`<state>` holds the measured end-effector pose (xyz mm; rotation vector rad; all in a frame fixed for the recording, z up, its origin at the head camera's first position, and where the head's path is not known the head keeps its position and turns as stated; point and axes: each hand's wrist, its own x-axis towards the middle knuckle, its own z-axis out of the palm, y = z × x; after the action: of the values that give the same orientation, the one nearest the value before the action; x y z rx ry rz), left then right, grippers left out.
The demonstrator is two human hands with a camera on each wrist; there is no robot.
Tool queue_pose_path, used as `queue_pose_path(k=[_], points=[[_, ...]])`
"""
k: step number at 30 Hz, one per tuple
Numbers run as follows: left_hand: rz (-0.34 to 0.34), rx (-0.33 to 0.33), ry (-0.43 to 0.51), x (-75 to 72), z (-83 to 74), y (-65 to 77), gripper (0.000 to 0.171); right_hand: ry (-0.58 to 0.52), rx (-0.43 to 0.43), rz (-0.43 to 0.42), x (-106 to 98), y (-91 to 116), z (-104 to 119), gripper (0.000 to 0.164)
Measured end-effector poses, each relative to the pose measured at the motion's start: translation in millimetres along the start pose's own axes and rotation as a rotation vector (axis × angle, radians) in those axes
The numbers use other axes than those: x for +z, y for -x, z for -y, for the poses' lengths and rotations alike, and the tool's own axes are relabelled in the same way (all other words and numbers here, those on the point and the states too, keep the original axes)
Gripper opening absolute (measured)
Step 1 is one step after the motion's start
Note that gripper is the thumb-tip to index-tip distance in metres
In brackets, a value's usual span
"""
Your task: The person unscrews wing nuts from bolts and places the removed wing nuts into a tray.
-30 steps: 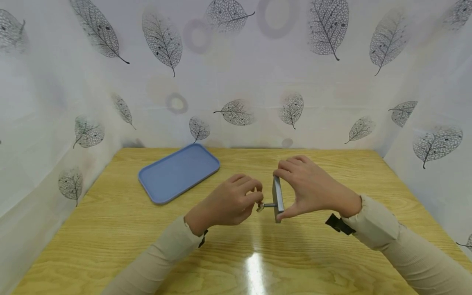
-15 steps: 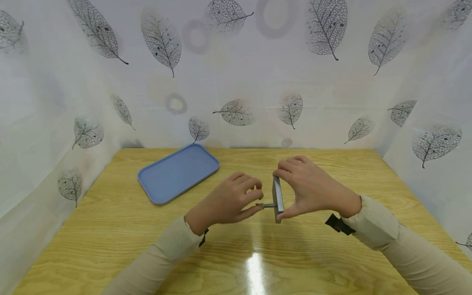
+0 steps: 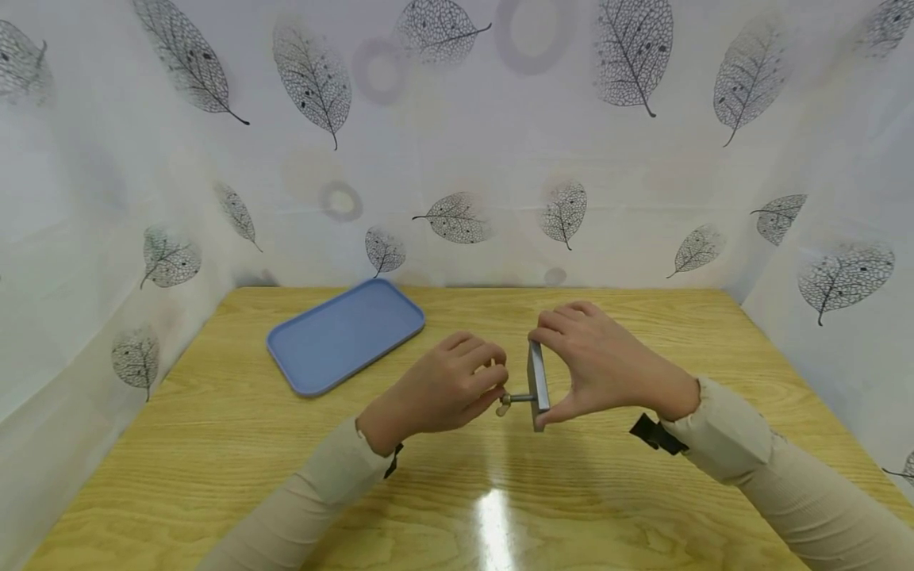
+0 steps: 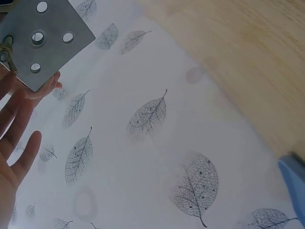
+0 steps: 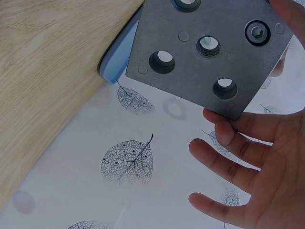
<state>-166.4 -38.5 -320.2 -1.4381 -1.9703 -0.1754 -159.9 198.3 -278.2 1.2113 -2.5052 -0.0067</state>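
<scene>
Backdrop (image 3: 457,159): white sheet, skeleton-leaf print, behind the wood-grain table (image 3: 271,492). Blue tray (image 3: 346,337) lies angled at the table's far left, well apart from the work.

Person's right hand (image 3: 610,366) clamps the metal plate (image 3: 538,377) by its edges, fingers at the upper end, thumb at the lower. Left hand (image 3: 443,387) sits across from it, fingers bent, tips right at the wing nut (image 3: 504,403); can't tell if they pinch it or just touch. Hands don't meet; plate and bolt sit between them.

Plate is held upright, off the table, in front of the person. Four holes and the center one show; a socket-head bolt (image 5: 257,32) fills one of the outer holes. Its shank sticks out toward the left hand, nut near the end.

Handling, best guess: plate is rigid, dense for its size, not fragile, smooth-faced so a bit slick. Edge or corner hold is right, keeps faces and bolt clear. Nut is small and light, easy to drop; take it by the wings.
</scene>
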Motion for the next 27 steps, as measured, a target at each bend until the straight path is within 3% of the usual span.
queue_pose_path(k=[7,27], points=[[0.059,0.022,0.042,2.3,-0.5,3.2,0.029,0.007,-0.007,0.002,-0.1,-0.2,-0.4,0.088],[-0.005,0.002,-0.009,0.8,2.7,0.1,0.013,0.003,-0.014,-0.016,2.2,-0.2,-0.6,0.089]])
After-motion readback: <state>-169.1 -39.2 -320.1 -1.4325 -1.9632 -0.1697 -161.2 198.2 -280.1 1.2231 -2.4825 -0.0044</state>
